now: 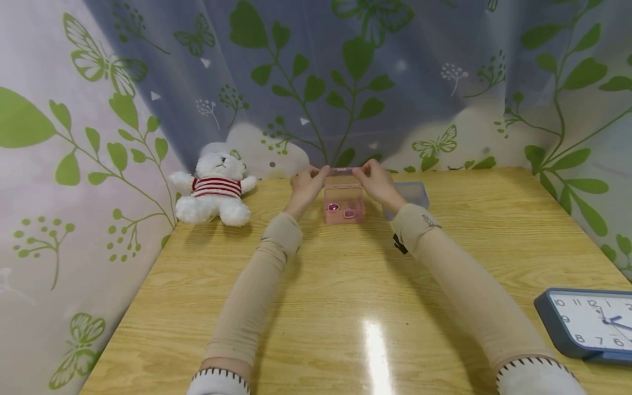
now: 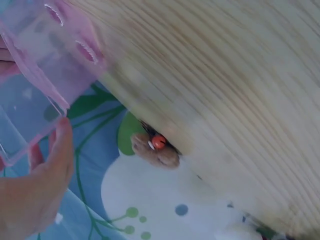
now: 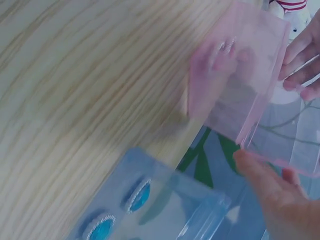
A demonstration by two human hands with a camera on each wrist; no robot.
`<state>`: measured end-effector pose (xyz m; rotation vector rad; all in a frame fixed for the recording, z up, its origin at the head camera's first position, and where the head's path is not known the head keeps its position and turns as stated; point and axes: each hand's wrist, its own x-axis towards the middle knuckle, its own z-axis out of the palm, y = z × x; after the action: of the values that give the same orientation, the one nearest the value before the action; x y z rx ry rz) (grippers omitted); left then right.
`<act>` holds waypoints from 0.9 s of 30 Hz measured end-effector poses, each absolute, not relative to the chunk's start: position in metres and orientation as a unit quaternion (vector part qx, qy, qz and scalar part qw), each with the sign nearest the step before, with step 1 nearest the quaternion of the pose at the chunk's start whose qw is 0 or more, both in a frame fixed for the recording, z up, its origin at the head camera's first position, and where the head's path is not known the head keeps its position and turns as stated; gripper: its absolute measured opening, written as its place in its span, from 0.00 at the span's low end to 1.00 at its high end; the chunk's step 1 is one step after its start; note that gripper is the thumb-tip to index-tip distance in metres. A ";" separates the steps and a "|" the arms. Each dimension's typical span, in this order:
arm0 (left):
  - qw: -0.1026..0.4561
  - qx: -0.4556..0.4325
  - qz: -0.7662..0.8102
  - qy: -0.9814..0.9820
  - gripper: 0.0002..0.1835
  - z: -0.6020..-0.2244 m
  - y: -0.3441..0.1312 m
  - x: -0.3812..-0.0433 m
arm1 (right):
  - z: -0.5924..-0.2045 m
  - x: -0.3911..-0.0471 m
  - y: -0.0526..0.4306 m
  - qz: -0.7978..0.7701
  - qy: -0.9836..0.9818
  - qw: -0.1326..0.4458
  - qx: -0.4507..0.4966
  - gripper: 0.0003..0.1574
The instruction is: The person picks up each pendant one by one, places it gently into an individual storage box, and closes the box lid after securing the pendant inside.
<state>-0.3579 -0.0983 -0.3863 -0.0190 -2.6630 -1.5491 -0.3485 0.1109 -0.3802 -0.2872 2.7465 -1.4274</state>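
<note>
A see-through pink plastic box [image 1: 344, 195] stands near the table's back edge, its lid [image 1: 342, 171] raised at the back. Two pink gems with pale rims show on the box. At the lid's left side, my left hand [image 1: 307, 189] pinches the edge between thumb and fingers. My right hand [image 1: 379, 185] grips the lid's opposite side. In the left wrist view, the left hand [image 2: 42, 185] has its thumb at the lid's corner. The right wrist view has the right hand [image 3: 280, 200] with a fingertip close to the hinge line.
A see-through blue box [image 1: 417, 193] with blue gems [image 3: 140, 196] is just right of the pink one. A white teddy bear [image 1: 217, 186] in a striped top sits at the back left. A blue-framed clock [image 1: 587, 323] lies front right. Behind the table [image 1: 326, 307] hangs a patterned curtain [image 1: 296, 126].
</note>
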 end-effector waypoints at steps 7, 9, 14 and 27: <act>0.010 -0.092 -0.435 -0.895 0.27 -0.385 -0.111 -0.358 | -0.382 -0.351 0.117 -0.407 0.899 0.029 -0.159 0.35; 0.001 -0.121 -0.414 -0.902 0.26 -0.385 -0.114 -0.358 | -0.383 -0.352 0.118 -0.381 0.906 0.031 -0.181 0.34; -0.034 -0.192 -0.367 -0.910 0.24 -0.386 -0.119 -0.354 | -0.382 -0.347 0.124 -0.352 0.905 0.064 -0.230 0.33; -0.013 -0.285 -0.244 -0.927 0.22 -0.400 -0.118 -0.343 | -0.394 -0.340 0.123 -0.262 0.923 0.070 -0.273 0.31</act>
<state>-0.3426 -0.1181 -0.3996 -0.9031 -2.9354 -0.7714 -0.3404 0.1230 -0.3940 -0.8200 2.7771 -0.7896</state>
